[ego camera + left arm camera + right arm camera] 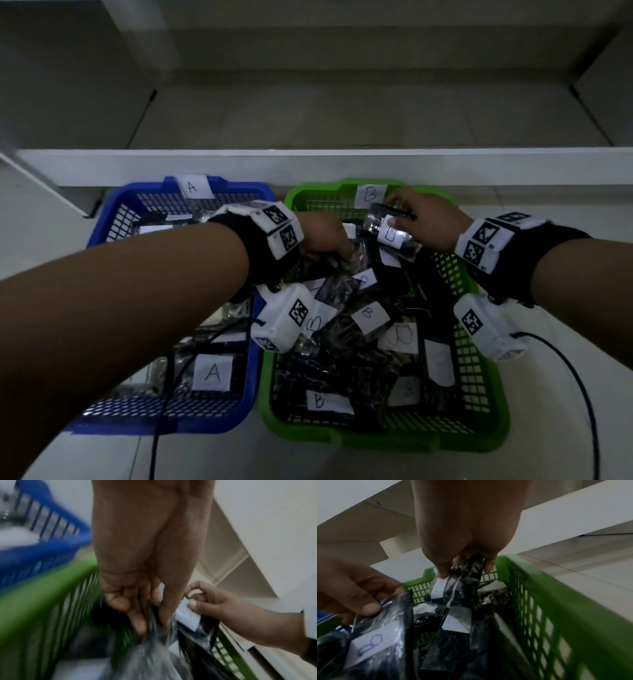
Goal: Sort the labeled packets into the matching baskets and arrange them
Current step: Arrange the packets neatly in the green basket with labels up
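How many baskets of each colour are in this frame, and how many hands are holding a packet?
Blue basket, labeled A: 1
Green basket, labeled B: 1
Hands holding a packet: 2, the left hand and the right hand, both over the green basket
Total: 2 baskets, 2 hands

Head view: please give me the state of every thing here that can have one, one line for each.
Left hand: over the green basket, gripping a packet from the pile.
Right hand: holding a B packet above the far end of the green basket.
Green basket: labeled B, piled with loose B packets.
Blue basket: labeled A, holding A packets.
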The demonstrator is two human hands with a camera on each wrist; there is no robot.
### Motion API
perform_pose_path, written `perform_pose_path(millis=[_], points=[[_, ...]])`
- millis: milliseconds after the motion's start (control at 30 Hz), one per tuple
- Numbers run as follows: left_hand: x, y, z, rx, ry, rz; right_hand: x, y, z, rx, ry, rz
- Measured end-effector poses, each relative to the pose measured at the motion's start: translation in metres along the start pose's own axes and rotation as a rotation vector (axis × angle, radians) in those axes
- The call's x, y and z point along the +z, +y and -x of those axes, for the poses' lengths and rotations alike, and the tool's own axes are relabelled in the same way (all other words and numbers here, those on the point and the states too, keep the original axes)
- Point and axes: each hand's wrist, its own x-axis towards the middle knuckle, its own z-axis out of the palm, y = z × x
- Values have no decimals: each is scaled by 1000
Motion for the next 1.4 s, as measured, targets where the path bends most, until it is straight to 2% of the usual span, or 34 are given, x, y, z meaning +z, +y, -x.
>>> perform_pose_path(millis=[100,233,333,400,533,600,700,800,867,933,1000,1100,1167,1233,1267,1400], points=[[-22,-2,12,23,3,0,1,-9,-4,-58,17,-107],[-58,-18,31,3,-71,-218,10,-32,-16,-107,29,-207],[-69,-30,41,-20,-28,-261,20,-48,-28,-124,-12,-261],[-70,-36,44,-34,8,-253,26,-55,-34,-120,37,-205],[-71,-46,44,-50,23,-138,37,-59,-30,-72,236,-18],[-72,-49,44,-53,9,-106,43,-60,-27,-100,209,76],[-75,-53,45,-45,36,-13,44,-60,-25,-172,97,90],[-75,-54,44,-6,97,161,33,-62,-20,-154,142,-15],[-72,-52,42,51,126,302,21,-67,-16,-90,200,-197],[-70,-48,40,97,153,326,11,-73,-14,-50,131,-437],[-67,-40,35,129,201,240,5,-78,-13,-46,41,-598],[-58,-26,29,188,321,297,4,-77,-12,-121,-10,-622],[-50,-20,26,205,469,338,6,-73,-10,-166,9,-601],[-44,-18,24,207,552,271,7,-68,-8,-160,90,-573],[-41,-17,24,207,529,185,7,-65,-6,-130,155,-552],[-26,-14,33,231,227,-466,7,-55,0,22,352,-608]])
